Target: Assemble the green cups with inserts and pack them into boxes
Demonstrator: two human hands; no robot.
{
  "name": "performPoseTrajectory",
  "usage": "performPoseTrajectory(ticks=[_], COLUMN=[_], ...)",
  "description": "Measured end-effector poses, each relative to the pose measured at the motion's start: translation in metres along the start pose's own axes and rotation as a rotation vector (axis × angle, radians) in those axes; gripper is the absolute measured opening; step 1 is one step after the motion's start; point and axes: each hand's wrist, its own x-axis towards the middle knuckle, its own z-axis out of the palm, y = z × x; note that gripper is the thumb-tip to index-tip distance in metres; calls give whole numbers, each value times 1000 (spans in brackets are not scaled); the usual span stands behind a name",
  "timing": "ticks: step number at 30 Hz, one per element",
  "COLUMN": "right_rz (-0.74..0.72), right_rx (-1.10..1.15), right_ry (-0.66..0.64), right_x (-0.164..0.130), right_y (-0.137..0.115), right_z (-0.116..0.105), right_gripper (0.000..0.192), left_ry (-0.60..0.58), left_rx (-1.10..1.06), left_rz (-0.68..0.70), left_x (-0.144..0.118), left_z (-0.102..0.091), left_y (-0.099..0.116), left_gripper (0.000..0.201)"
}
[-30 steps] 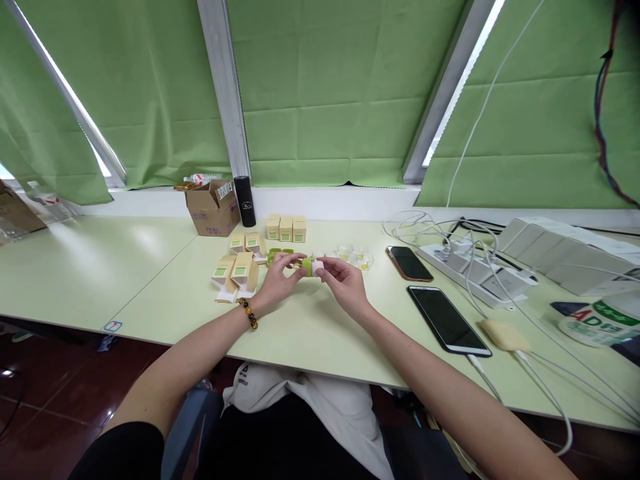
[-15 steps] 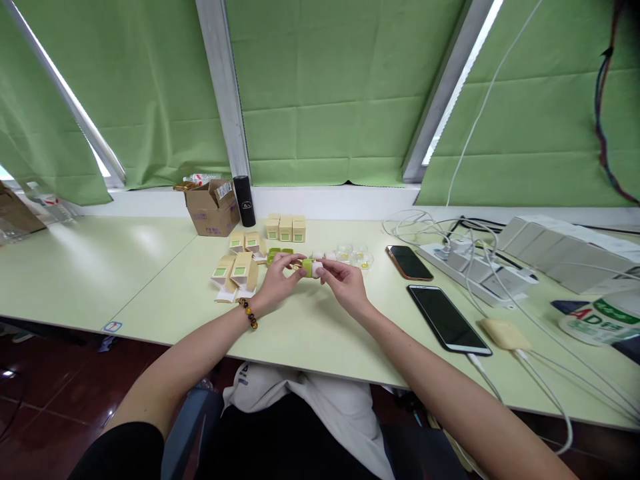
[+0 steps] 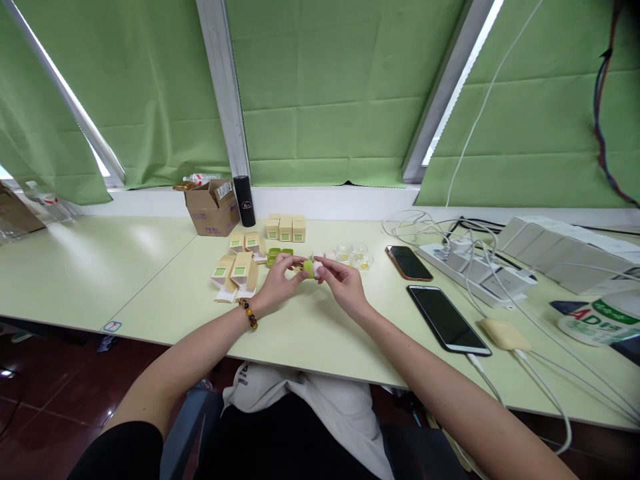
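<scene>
Above the table, my left hand (image 3: 280, 279) is closed on the green end of a small green-and-white piece (image 3: 310, 269); its exact kind is too small to tell. My right hand (image 3: 346, 285) pinches the white end with thumb and fingers. Behind the left hand lie green open cases (image 3: 279, 255). A small pinkish-white round piece (image 3: 331, 255) sits behind the right hand, beside several clear round cups (image 3: 361, 260) with yellow in them. To the left stand opened small kraft boxes (image 3: 243, 272) with green labels.
Closed kraft boxes (image 3: 285, 229) line the back, near a cardboard carton (image 3: 213, 210) and a black bottle (image 3: 244, 202). At the right lie two phones (image 3: 449, 320), a power strip (image 3: 473, 273) with tangled white cables, white boxes (image 3: 575, 253) and a yellow charger (image 3: 505, 333).
Both hands stay almost in place. The green-and-white piece has shifted and turned slightly between the fingers, and less of its white end shows.
</scene>
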Motion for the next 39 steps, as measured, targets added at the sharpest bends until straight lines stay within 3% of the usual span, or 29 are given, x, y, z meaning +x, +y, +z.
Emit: performPoseTrajectory(ticks=[8, 11, 15, 22, 30, 39], right_rz=[8, 12, 35, 79, 82, 123], right_rx=[44, 92, 140, 208, 221, 209], right_ry=[9, 16, 18, 52, 104, 106], right_x=[4, 5, 5, 5, 6, 3], right_y=[1, 1, 1, 2, -2, 0], right_z=[-1, -1, -1, 2, 1, 4], right_gripper=[50, 50, 51, 55, 55, 59], left_ry=[-53, -53, -147, -98, -109, -73], left_rx=[191, 263, 171, 132, 174, 217], left_rz=[118, 171, 133, 141, 215, 233], left_x=[0, 0, 0, 7, 14, 1], left_z=[-2, 0, 9, 22, 26, 32], left_y=[5, 8, 13, 17, 16, 11], left_gripper=[43, 58, 74, 63, 67, 66])
